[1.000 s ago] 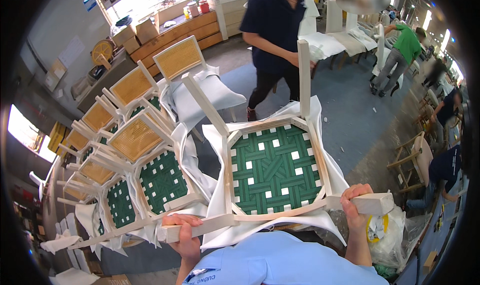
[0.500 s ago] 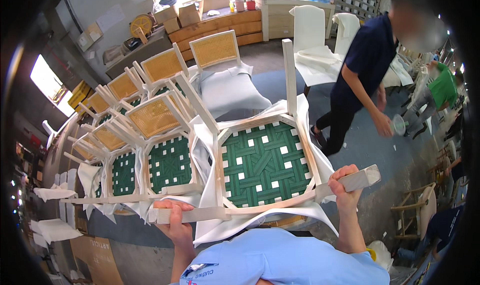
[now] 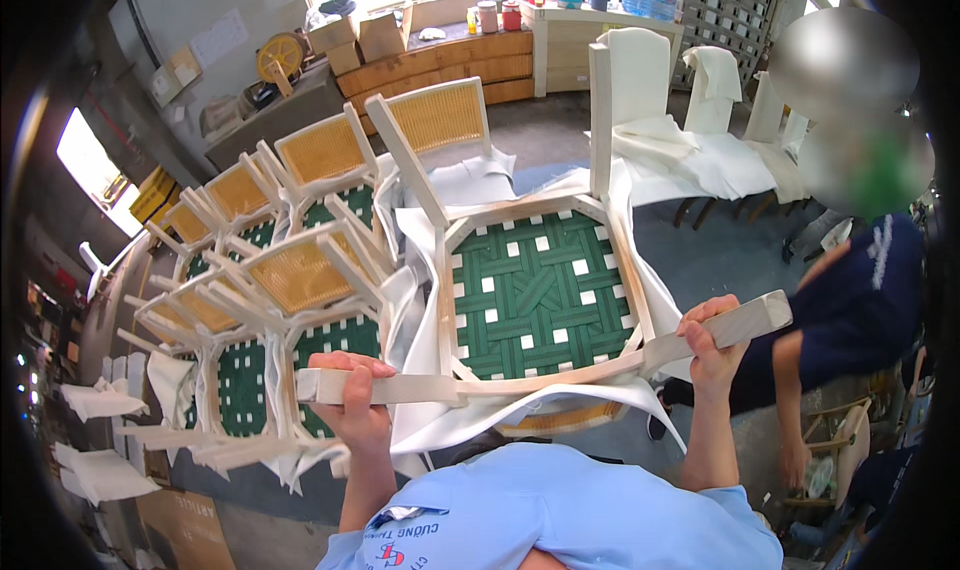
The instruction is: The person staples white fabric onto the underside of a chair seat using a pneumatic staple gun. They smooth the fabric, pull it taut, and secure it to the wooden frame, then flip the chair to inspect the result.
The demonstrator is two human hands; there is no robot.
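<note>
In front of me an upturned wooden chair point(image 3: 640, 270) shows its underside, with woven green webbing point(image 3: 540, 295) across the seat frame. My left hand point(image 3: 355, 395) is wrapped round its near left leg point(image 3: 425, 390). Round the near right leg point(image 3: 768, 317) my right hand point(image 3: 712, 345) is closed in the same way. The two far legs point up and away from me. Loose white fabric point(image 3: 490, 420) hangs round the frame. Below the near rail, part of a tan cane panel point(image 3: 560, 420) shows.
Rows of upturned chairs with cane backs point(image 3: 310, 280) stand close on my left. White-covered chairs point(image 3: 635, 90) are at the back right. A person in a dark shirt point(image 3: 850, 310) is close on my right. A wooden counter point(image 3: 440, 75) carries boxes and jars.
The chair has shifted a little in my view, its webbing slightly farther up, with both hands still on its legs. The person in dark clothes has come nearer on my right.
</note>
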